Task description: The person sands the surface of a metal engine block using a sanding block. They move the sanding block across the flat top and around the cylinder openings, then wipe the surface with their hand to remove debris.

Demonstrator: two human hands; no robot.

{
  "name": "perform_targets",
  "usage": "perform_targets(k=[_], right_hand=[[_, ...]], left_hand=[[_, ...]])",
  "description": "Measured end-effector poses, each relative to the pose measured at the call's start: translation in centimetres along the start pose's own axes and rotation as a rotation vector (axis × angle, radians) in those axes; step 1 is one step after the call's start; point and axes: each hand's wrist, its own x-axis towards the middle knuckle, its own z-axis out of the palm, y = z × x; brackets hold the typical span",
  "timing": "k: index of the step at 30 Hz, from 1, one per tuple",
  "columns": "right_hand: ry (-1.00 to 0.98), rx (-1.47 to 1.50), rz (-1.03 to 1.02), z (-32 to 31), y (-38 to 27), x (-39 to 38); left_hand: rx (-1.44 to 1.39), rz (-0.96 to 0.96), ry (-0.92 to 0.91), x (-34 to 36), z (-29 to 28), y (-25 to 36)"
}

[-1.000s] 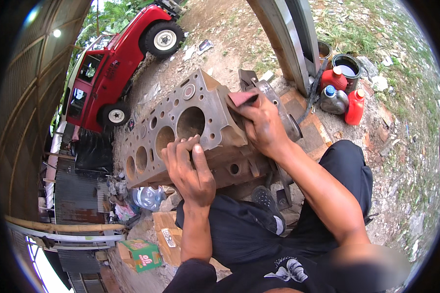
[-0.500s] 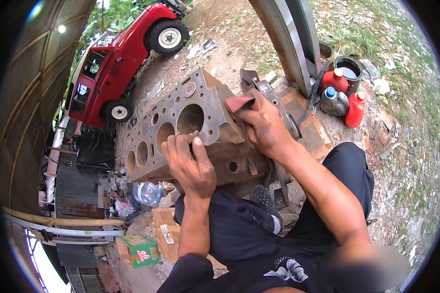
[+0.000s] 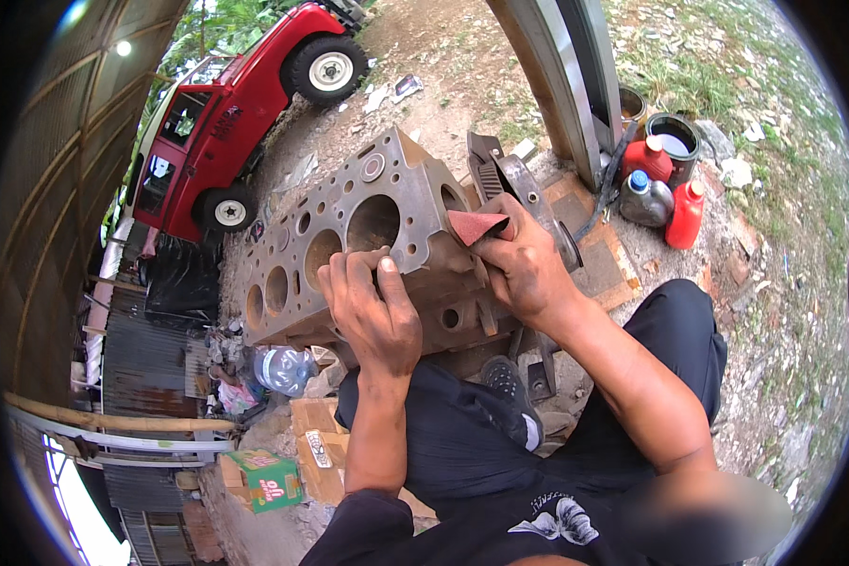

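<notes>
Left hand curled over the near edge of the engine block, gripping it; right hand pinches folded reddish sandpaper at its right corner.

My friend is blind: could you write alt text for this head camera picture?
A seated person steadies a rusty engine block with the left hand and presses a reddish sandpaper piece on it with the right hand. A red car stands behind.

Engine block top open; bottles (right) and steel post crowd far side.
</notes>
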Motion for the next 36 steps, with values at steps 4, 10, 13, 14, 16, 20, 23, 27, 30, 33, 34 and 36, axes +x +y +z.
perform_targets(k=[4, 10, 13, 14, 16, 20, 23, 27, 30, 33, 34, 36], right_hand=[[-0.006, -0.055, -0.024, -0.1, 1.5, 2.7], [0.052, 0.015, -0.071, 0.3, 1.5, -0.1], [0.000, -0.056, -0.029, 0.0, 2.0, 0.9], [-0.005, -0.050, -0.022, 0.0, 2.2, 0.4], [0.000, -0.019, -0.031, 0.6, 1.9, 0.7], [0.042, 0.092, -0.055, 0.0, 1.1, -1.2], [0.061, -0.072, -0.103, 0.5, 2.3, 1.5], [0.095, -0.015, -0.131, 0.9, 1.7, 0.3], [0.070, 0.015, -0.105, 0.4, 1.0, -0.1], [0.012, -0.038, -0.074, 0.0, 1.0, 2.4], [0.014, -0.053, -0.117, -0.2, 0.8, 2.3], [-0.013, 0.012, -0.031, -0.1, 0.0, 0.3]], left_hand=[[0.014, 0.001, -0.017, 0.5, 0.1, 0.3], [0.059, -0.005, -0.077, 0.7, -0.4, 0.6], [0.075, -0.008, -0.070, 1.1, -0.4, 0.9], [0.054, -0.013, -0.074, 0.8, -0.2, 1.0], [0.035, -0.010, -0.062, 0.9, -0.7, 0.7], [0.018, -0.004, -0.029, 0.7, -0.2, 0.8], [0.013, 0.007, -0.036, 0.8, -0.4, 0.8], [0.028, -0.006, -0.049, 0.7, -0.5, 0.5], [0.013, -0.036, -0.047, 0.4, -0.5, 1.0], [0.026, -0.036, -0.076, 0.8, -0.6, 0.8], [0.017, -0.031, -0.066, 0.6, -0.5, 0.7], [0.006, -0.012, -0.039, 0.5, -0.6, 0.5]])
